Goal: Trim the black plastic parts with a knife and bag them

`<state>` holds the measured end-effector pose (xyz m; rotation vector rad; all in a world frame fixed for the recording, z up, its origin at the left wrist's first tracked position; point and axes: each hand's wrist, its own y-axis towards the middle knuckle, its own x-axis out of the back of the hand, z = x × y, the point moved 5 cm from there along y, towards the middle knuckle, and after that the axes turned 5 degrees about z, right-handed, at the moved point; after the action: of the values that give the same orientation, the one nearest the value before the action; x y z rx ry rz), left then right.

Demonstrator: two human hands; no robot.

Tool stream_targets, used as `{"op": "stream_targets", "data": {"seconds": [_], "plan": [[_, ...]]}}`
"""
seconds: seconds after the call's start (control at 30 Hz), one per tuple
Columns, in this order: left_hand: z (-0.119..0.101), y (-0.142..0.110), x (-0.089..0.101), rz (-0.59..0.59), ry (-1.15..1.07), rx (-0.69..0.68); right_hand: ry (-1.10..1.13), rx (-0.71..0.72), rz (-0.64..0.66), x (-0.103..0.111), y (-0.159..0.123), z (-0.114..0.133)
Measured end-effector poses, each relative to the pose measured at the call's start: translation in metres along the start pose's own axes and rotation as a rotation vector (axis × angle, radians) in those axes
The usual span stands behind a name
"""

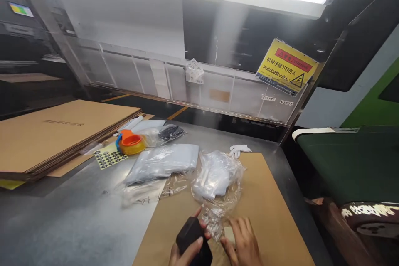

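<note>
My left hand (185, 253) is closed around a black box-shaped object (195, 239) at the bottom of the view. Beside it, my right hand (245, 243) has its fingers bent over a small pale flat piece (230, 235); its exact kind does not show. Between the two hands lies the crumpled end of a clear plastic bag (213, 220). A larger bundle of clear wrap with a whitish item (216, 174) inside spreads out just beyond. Under both hands is a flat brown cardboard sheet (268, 203).
Bagged white packs (165, 160) lie on the metal table (77, 216). An orange tape dispenser (131, 141) stands behind a sticker sheet (109, 156). Flat cartons (68, 133) are stacked at left. A white glove (240, 149) lies at the back; a green conveyor belt (349, 162) runs at right.
</note>
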<state>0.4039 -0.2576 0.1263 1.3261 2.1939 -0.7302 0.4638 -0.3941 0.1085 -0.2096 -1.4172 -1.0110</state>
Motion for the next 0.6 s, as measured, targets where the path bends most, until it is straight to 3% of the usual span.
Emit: {"op": "stream_targets", "data": {"seconds": [0.1,0.23,0.3,0.4,0.5,0.6], "plan": [[-0.015,-0.012,0.013,0.184,0.296,-0.160,-0.176,-0.151,-0.006,-0.019,-0.008,-0.013],[-0.026,-0.023,0.022,0.334,0.560,-0.330,-0.130,-0.122,0.024,-0.030,-0.026,-0.014],[-0.028,-0.025,0.023,0.389,0.660,-0.369,-0.059,-0.090,0.025,-0.014,-0.028,-0.007],[-0.031,-0.026,0.024,0.389,0.750,-0.326,0.205,0.014,0.020,0.029,-0.016,0.021],[-0.032,-0.029,0.020,0.382,0.732,-0.209,0.406,0.311,-0.006,0.070,0.005,0.071],[-0.034,-0.035,0.013,0.485,0.744,-0.161,0.485,0.451,-0.074,0.085,0.016,0.100]]}}
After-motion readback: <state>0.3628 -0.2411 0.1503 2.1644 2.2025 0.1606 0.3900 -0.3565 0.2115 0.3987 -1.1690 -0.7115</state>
